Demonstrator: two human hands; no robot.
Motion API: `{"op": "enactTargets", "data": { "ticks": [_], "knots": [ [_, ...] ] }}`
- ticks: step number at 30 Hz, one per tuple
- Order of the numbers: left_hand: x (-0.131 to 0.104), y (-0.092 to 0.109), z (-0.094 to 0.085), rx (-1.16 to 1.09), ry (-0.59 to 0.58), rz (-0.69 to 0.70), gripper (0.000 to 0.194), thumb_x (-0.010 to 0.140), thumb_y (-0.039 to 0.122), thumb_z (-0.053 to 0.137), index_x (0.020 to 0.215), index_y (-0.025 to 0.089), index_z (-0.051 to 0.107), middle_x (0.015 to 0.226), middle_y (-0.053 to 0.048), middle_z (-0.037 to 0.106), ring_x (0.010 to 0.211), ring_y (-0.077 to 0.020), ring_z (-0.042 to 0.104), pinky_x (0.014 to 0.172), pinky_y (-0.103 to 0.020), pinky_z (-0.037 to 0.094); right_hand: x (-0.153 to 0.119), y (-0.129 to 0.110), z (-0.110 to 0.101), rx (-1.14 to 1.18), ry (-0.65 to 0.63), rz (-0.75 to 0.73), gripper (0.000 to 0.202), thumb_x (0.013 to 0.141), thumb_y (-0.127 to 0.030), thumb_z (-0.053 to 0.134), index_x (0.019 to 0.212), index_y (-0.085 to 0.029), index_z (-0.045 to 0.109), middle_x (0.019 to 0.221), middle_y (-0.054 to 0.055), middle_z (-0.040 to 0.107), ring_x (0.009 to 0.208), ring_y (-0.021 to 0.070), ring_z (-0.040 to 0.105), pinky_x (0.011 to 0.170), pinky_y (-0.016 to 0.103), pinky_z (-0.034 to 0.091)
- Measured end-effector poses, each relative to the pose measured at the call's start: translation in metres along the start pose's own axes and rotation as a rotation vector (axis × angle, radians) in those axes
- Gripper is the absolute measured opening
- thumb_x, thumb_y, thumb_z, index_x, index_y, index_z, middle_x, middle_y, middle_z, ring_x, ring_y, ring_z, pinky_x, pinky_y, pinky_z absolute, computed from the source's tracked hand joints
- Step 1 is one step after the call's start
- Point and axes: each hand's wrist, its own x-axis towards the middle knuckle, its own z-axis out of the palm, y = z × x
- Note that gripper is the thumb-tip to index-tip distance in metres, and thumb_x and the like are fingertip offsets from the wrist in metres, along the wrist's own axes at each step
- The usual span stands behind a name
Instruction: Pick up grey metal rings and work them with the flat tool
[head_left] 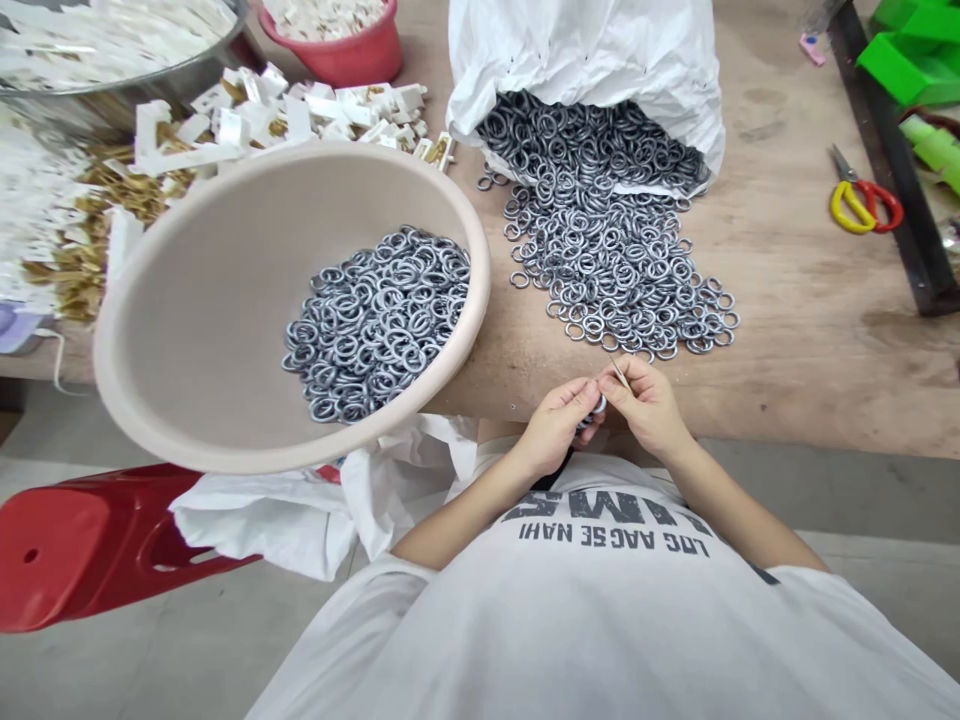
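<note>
1. A smooth red plastic stool [67,555] with a small round hole in its seat stands on the floor at far left.
2. On the wooden table [787,390], a shiny metal basin [112,108] is heaped with thin white pieces; blocky white parts [232,128] and brownish-gold ones lie loose beside it.
3. A wide, matte beige basin [195,300] holds a mound of dull grey rings [382,320]. Behind it is a pinkish-red tub [360,58] of white bits.
4. The left hand [551,430], fingers curled narrow, holds at least one grey ring [601,404] just off the table's near edge.
5. The white T-shirt [585,620] reads "LOG AAGSE NAHI", upside down from here; larger worn dark letters above are partly lost in folds.
6. A crinkled white sack [585,50] lies open, a ring pile [622,260] spilling from its mouth.
7. The right hand [651,405], touching the left, pinches a thin pointed tool [620,373] between thumb and finger.
8. Scissors [864,189] with one yellow and one red handle loop lie near glossy green plastic trays [911,65].
</note>
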Motion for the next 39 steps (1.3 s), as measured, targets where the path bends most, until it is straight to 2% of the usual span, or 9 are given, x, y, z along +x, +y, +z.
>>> {"op": "enactTargets", "data": {
  "ticks": [6, 30, 35, 39],
  "knots": [
    [0.0007, -0.0003, 0.0002, 0.001, -0.001, 0.005, 0.041, 0.089, 0.054, 0.062, 0.076, 0.017, 0.051, 0.066, 0.004, 0.05, 0.047, -0.005, 0.041, 0.045, -0.021, 0.028, -0.0001, 0.0025, -0.0007, 0.035, -0.014, -0.011, 0.024, 0.088, -0.044, 0.071, 0.087, -0.023, 0.061, 0.066, -0.005, 0.064, 0.057, 0.012, 0.062, 0.056, 0.024, 0.053],
    [-0.0009, -0.0011, 0.0023, -0.009, 0.022, 0.01, 0.04, 0.088, 0.053, 0.065, 0.076, 0.016, 0.053, 0.067, 0.004, 0.05, 0.047, -0.0046, 0.042, 0.045, -0.021, 0.029, -0.004, 0.0061, 0.0, 0.054, -0.026, 0.005, 0.026, 0.09, -0.047, 0.069, 0.093, -0.023, 0.061, 0.069, -0.005, 0.063, 0.059, 0.0115, 0.06, 0.06, 0.024, 0.053],
    [0.0002, -0.0037, 0.0036, -0.038, 0.065, 0.012, 0.042, 0.086, 0.056, 0.067, 0.079, 0.016, 0.055, 0.067, 0.004, 0.05, 0.048, -0.0043, 0.042, 0.044, -0.019, 0.03, -0.0053, 0.0038, 0.0004, 0.004, -0.01, 0.005, 0.027, 0.088, -0.049, 0.07, 0.097, -0.024, 0.061, 0.069, -0.004, 0.062, 0.058, 0.0126, 0.061, 0.056, 0.025, 0.054],
    [0.0011, -0.0037, 0.0035, -0.051, 0.082, 0.033, 0.044, 0.082, 0.058, 0.07, 0.081, 0.016, 0.058, 0.063, 0.005, 0.048, 0.048, -0.0046, 0.04, 0.045, -0.019, 0.029, -0.007, 0.0011, 0.0015, -0.025, -0.038, -0.014, 0.03, 0.086, -0.048, 0.072, 0.103, -0.025, 0.063, 0.082, -0.001, 0.066, 0.058, 0.0129, 0.063, 0.056, 0.027, 0.056]
  ]
}}
